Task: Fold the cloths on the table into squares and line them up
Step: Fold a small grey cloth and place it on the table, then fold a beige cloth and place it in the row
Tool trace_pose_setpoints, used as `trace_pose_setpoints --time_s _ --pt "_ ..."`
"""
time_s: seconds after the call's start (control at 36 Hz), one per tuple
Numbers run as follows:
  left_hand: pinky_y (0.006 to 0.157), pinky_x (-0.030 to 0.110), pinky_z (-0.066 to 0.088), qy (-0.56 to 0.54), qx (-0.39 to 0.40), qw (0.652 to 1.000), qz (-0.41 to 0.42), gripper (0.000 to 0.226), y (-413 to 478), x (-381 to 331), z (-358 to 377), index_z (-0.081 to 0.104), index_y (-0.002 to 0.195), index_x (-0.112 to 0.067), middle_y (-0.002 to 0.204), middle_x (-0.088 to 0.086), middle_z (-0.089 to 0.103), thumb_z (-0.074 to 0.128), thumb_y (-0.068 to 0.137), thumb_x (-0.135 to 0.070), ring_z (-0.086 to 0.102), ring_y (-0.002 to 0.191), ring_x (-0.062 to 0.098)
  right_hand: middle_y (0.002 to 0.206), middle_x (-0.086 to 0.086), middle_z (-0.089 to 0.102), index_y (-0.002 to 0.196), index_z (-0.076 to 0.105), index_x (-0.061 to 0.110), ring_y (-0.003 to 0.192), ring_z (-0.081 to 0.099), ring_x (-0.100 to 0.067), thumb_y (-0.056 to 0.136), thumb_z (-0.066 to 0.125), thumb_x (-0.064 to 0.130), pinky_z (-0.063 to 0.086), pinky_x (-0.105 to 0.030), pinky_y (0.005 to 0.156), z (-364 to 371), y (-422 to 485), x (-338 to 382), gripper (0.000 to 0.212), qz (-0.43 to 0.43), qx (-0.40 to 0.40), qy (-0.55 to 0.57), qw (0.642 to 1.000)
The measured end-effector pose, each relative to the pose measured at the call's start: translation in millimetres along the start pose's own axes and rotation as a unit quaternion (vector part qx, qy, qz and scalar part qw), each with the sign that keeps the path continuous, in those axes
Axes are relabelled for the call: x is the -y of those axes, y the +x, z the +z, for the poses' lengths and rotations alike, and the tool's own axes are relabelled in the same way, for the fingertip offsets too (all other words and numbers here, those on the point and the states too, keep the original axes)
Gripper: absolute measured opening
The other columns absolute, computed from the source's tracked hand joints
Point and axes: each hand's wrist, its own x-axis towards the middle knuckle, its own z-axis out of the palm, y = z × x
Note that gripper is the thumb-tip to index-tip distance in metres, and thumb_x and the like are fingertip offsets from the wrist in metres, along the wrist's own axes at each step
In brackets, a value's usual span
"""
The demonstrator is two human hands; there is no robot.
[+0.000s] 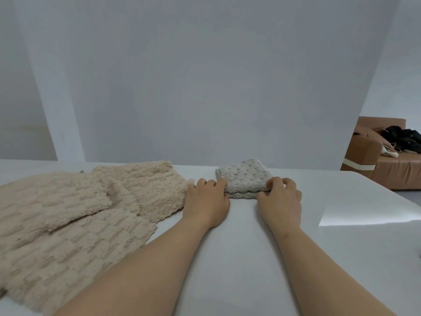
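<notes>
While the white table (239,258) is carrying everything in view, the beige cloths (75,215) are lying spread and unfolded across its left side, overlapping one another, their fluffy ribbed surface reaching from the near left edge toward the far edge; how many of them are lying there cannot be told for sure; just to their right the left hand (206,201) is resting palm down on the table, its outer side touching the beige edge, its fingers (219,184) curling onto the left corner of the small grey cloth (245,179); that cloth is sitting folded into a compact, thick packet near the far middle of the table, apart from the beige pile; the right hand (281,200) is pinching the packet's near right corner, fingertips bent over the top layer and thumb at the folded edge; beyond the table's right end a brown sofa (387,169) is standing, with dark clothing (403,137) heaped on its seat.
</notes>
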Motion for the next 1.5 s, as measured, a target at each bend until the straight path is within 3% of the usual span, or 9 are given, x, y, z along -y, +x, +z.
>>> trace_pose_setpoints --time_s 0.28,0.58,0.75,0.86,0.97,1.06,1.17,1.39,1.5 --pt "0.09 0.036 0.035 0.015 -0.01 1.0 -0.011 0.031 -73 5 -29 0.054 0.116 -0.017 0.122 0.004 0.054 0.032 0.095 -0.023 0.042 0.115 0.025 0.125 -0.004 0.049 0.126 0.045 0.019 0.115 0.042 -0.024 0.09 0.04 0.019 0.033 -0.032 0.09 -27 -76 17 0.036 -0.069 0.066 -0.127 0.987" --pt "0.076 0.031 0.028 0.002 -0.043 0.999 0.016 0.029 -199 33 -80 0.056 0.108 -0.017 0.107 0.001 0.058 0.031 0.095 -0.022 0.046 0.104 0.023 0.114 0.002 0.054 0.11 0.054 0.021 0.108 0.045 -0.02 0.094 0.035 0.025 0.031 -0.029 0.081 -57 -194 47 0.025 -0.148 0.11 -0.177 0.967" --pt "0.049 0.021 0.033 0.002 -0.088 0.996 -0.015 0.026 -262 78 -112 0.063 0.062 -0.027 0.062 -0.012 0.059 0.038 0.068 -0.026 0.057 0.06 0.013 0.112 0.005 0.053 0.11 0.054 0.023 0.108 0.044 -0.018 0.094 0.034 0.027 0.028 -0.027 0.077 -60 -251 78 0.025 -0.183 0.128 -0.161 0.961" --pt "0.068 0.031 0.039 0.014 -0.077 0.996 -0.049 0.026 -292 113 -127 0.065 0.088 -0.02 0.09 -0.005 0.062 0.04 0.083 -0.023 0.056 0.09 0.021 0.113 0.005 0.052 0.111 0.053 0.023 0.108 0.044 -0.017 0.095 0.034 0.027 0.028 -0.027 0.079 -54 -279 100 0.026 -0.203 0.14 -0.147 0.958" --pt "0.051 0.029 0.036 -0.001 -0.052 0.994 -0.094 0.041 -309 146 -135 0.064 0.066 -0.022 0.066 -0.007 0.062 0.025 0.07 -0.035 0.06 0.065 0.02 0.113 0.005 0.052 0.112 0.052 0.023 0.108 0.043 -0.017 0.095 0.033 0.027 0.028 -0.027 0.08 -46 -295 118 0.026 -0.216 0.147 -0.137 0.955" --pt "0.075 0.03 0.032 0.01 -0.04 0.993 -0.108 0.07 -311 162 -136 0.059 0.102 -0.026 0.104 -0.008 0.059 0.003 0.068 -0.048 0.052 0.101 0.02 0.114 0.004 0.052 0.112 0.052 0.022 0.108 0.043 -0.018 0.095 0.032 0.026 0.029 -0.029 0.081 -37 -299 131 0.026 -0.224 0.147 -0.134 0.954" --pt "0.091 0.028 0.03 -0.028 -0.026 0.991 -0.13 0.03 -302 173 -137 0.052 0.117 -0.028 0.123 -0.01 0.049 0.034 0.094 -0.036 0.04 0.117 0.015 0.118 0.003 0.052 0.118 0.048 0.023 0.112 0.043 -0.019 0.096 0.032 0.026 0.031 -0.03 0.087 -24 -292 143 0.027 -0.226 0.144 -0.123 0.956" --pt "0.084 0.027 0.031 -0.14 -0.035 0.975 -0.168 0.017 -285 188 -133 0.058 0.1 -0.032 0.097 -0.015 0.05 0.046 0.089 -0.035 0.046 0.106 0.011 0.126 -0.002 0.046 0.137 0.032 0.027 0.115 0.045 -0.023 0.092 0.038 0.028 0.037 -0.033 0.091 -4 -267 154 0.045 -0.19 0.16 -0.101 0.963" --pt "0.091 0.029 0.034 -0.161 -0.02 0.972 -0.173 0.018 -284 190 -135 0.059 0.104 -0.033 0.104 -0.016 0.055 0.048 0.089 -0.035 0.047 0.108 0.01 0.119 -0.003 0.048 0.126 0.047 0.029 0.11 0.05 -0.022 0.092 0.04 0.036 0.038 -0.033 0.09 1 -258 156 0.035 -0.176 0.174 -0.092 0.965"
